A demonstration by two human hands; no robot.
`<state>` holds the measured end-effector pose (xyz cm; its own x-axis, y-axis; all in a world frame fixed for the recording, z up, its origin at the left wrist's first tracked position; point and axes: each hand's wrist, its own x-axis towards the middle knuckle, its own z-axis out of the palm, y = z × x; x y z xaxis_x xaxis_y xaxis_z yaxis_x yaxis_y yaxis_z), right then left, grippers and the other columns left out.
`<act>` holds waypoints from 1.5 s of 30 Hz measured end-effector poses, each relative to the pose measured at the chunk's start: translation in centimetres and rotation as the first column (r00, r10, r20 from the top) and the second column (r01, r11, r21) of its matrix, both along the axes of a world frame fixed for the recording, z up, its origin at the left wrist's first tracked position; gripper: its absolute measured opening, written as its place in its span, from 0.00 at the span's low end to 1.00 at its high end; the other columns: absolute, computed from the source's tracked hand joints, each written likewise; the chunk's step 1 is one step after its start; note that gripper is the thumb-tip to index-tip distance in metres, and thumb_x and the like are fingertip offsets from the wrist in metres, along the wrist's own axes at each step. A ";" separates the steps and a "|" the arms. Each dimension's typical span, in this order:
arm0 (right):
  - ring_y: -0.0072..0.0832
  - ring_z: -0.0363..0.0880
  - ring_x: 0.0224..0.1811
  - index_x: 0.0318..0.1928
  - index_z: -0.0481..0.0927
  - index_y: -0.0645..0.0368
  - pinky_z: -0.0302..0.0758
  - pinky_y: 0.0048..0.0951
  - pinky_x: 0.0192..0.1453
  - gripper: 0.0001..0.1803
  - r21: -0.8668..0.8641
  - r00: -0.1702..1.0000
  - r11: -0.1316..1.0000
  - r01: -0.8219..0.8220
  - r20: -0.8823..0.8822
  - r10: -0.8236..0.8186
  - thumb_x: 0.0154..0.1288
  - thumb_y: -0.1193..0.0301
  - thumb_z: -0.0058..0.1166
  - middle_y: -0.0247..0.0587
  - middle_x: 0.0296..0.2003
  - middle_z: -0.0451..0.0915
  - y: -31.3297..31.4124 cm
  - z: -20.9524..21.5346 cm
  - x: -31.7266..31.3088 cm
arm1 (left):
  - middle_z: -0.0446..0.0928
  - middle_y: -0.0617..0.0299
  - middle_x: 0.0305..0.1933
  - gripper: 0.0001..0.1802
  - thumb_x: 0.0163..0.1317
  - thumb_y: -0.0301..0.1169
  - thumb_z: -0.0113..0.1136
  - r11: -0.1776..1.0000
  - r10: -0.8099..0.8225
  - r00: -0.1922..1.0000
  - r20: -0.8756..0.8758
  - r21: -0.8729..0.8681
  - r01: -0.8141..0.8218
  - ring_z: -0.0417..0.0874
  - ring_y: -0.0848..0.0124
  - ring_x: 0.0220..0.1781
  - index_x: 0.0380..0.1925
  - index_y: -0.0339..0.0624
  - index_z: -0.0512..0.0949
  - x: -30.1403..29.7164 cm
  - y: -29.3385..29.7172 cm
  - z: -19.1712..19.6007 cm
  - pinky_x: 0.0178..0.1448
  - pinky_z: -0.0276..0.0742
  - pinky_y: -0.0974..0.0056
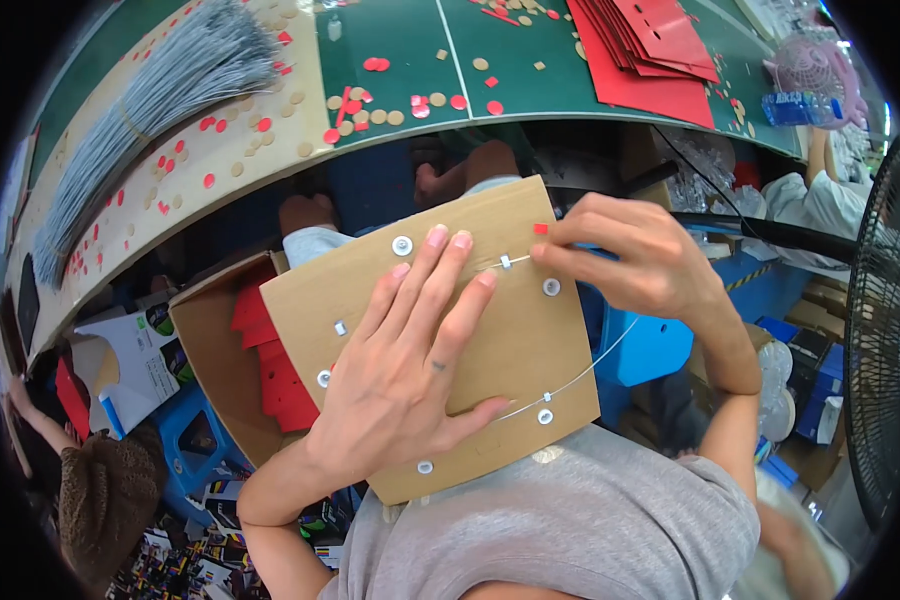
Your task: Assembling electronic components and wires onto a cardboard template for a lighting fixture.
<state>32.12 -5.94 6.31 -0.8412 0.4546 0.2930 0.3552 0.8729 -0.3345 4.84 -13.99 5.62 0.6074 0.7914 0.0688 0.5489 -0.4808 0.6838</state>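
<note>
From my remote post I log, nearest first: one grey shirt (560, 510), wearer seated; one tan board (530, 340), resting on the lap, tilted, its upper edge rising to the right; one left hand (395, 370), open, spread flat on the board; one right hand (625, 250), thumb and fingers pinched on a thin white cord (521, 259). Key relation: the cord's upper run lies along the line between the hands, long axis nearly crosswise, passing a small clip (505, 262) from the left index fingertip to the right hand, which is the nearer to that clip. A second run curves past the board's right edge to the left thumb. One red square (541, 229) at the right fingertips; held or merely behind, I cannot tell. Several white round fittings (402, 246) on the board. Beyond: an open cardboard box (205, 320) with red sheets (275, 385); a green surface (390, 40) with scattered discs (458, 102), a bundle of grey wires (160, 100) to the left. Markings: a bottle (800, 108) with blue label, a white carton (155, 345) with print; wording not transcribed.
</note>
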 end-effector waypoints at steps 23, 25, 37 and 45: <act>0.41 0.86 0.42 0.46 0.88 0.63 0.84 0.36 0.44 0.23 -0.039 0.931 0.936 0.349 -0.097 -0.351 0.46 0.88 0.61 0.43 0.39 0.84 -7.4 -0.8 -3.4 | 0.79 0.48 0.52 0.12 0.57 0.19 0.65 0.915 0.128 0.981 0.146 0.364 -0.174 0.85 0.54 0.56 0.41 0.31 0.75 -2.1 2.5 -1.8 0.61 0.81 0.50; 0.41 0.85 0.40 0.46 0.88 0.62 0.83 0.36 0.43 0.21 -0.069 0.938 0.941 0.331 -0.079 -0.336 0.47 0.87 0.63 0.43 0.38 0.84 -6.5 0.2 -4.4 | 0.80 0.48 0.53 0.10 0.57 0.15 0.64 0.942 0.172 0.958 0.230 0.245 -0.228 0.82 0.53 0.65 0.36 0.33 0.74 -3.9 1.8 -2.7 0.74 0.70 0.41; 0.28 0.81 0.29 0.47 0.91 0.51 0.77 0.28 0.31 0.23 -0.257 0.933 0.962 0.097 -0.314 -0.178 0.49 0.85 0.67 0.36 0.30 0.82 -3.4 -2.0 -10.5 | 0.69 0.43 0.68 0.19 0.58 0.21 0.59 0.783 0.571 0.486 0.661 -0.261 -0.565 0.72 0.51 0.72 0.50 0.37 0.69 -5.6 -1.0 -5.5 0.77 0.61 0.48; 0.27 0.79 0.27 0.49 0.90 0.53 0.77 0.29 0.29 0.26 -0.065 0.975 0.997 0.041 -0.217 -0.055 0.44 0.82 0.65 0.33 0.27 0.77 -2.8 -2.1 -10.6 | 0.70 0.54 0.62 0.44 0.63 0.19 0.53 0.710 0.699 0.358 0.619 -0.658 -0.249 0.77 0.73 0.55 0.78 0.46 0.49 -4.0 -2.4 -4.1 0.61 0.73 0.65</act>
